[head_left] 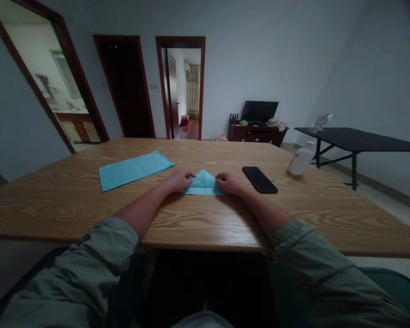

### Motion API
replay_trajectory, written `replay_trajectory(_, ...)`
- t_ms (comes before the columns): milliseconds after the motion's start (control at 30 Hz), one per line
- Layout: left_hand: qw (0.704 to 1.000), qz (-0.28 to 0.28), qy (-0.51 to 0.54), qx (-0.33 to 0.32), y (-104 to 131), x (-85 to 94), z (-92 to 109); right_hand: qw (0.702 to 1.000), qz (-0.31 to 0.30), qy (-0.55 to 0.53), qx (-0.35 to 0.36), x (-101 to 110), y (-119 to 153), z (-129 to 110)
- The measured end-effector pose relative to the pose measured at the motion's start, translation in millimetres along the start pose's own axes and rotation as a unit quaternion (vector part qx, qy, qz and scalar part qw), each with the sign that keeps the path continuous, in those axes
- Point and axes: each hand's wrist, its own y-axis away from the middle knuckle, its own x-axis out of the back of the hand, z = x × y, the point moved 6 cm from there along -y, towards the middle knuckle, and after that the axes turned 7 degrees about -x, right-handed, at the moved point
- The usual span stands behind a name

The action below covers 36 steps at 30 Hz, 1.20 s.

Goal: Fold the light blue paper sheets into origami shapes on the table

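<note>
A light blue sheet of paper (204,182), folded to a peak at the far side with a flat band along the near edge, lies on the wooden table (205,223). At its left side my left hand (180,181) is closed on the paper, thumb and fingers pinching the edge. My right hand (230,182) grips the opposite side in the same way. The fingertips of both hands are partly hidden. To the left lies a longer folded blue sheet (135,170), apart from my hands.
Right of my right hand lies a black phone (259,179). Farther right stands a translucent white plastic bottle (301,158). Beyond the table are a black table (362,138), a television (260,111) on a dark cabinet (256,133), and doorways along the wall.
</note>
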Motion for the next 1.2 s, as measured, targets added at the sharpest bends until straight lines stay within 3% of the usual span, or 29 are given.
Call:
replay_trajectory(100, 0.997, 0.033, 0.062, 0.044, 3.4, 4.9, -13.4, 0.999, 0.021, -0.022, -0.030, 0.8, -2.6, 7.0)
replay_trajectory(233, 0.989, 0.030, 0.124, 0.074, 8.3, 7.9, -22.0, 0.995, 0.020, -0.084, -0.041, 1.6, -7.9, 22.5)
replay_trajectory(433, 0.992, 0.031, 0.097, 0.078, 8.6, 5.3, -22.3, 0.997, 0.025, -0.061, -0.034, 0.1, -15.3, 32.8)
replay_trajectory(567, 0.997, 0.054, -0.042, 0.033, 7.4, 6.2, -12.1, 0.997, 0.064, 0.033, -0.015, 4.2, -9.5, 20.5)
replay_trajectory(767, 0.979, 0.048, -0.199, -0.015, 10.6, 4.0, 9.5, 0.986, 0.088, 0.142, 0.026, 6.8, 6.9, -2.6)
replay_trajectory(1000, 0.981, -0.017, -0.139, -0.134, 14.5, -18.2, 50.1, 0.968, 0.032, 0.212, 0.134, -4.2, 15.8, -30.6)
replay_trajectory(1200, 0.979, -0.069, -0.134, -0.141, 20.2, -24.9, 48.3, 0.962, 0.060, 0.210, 0.166, -4.4, 25.3, -45.5)
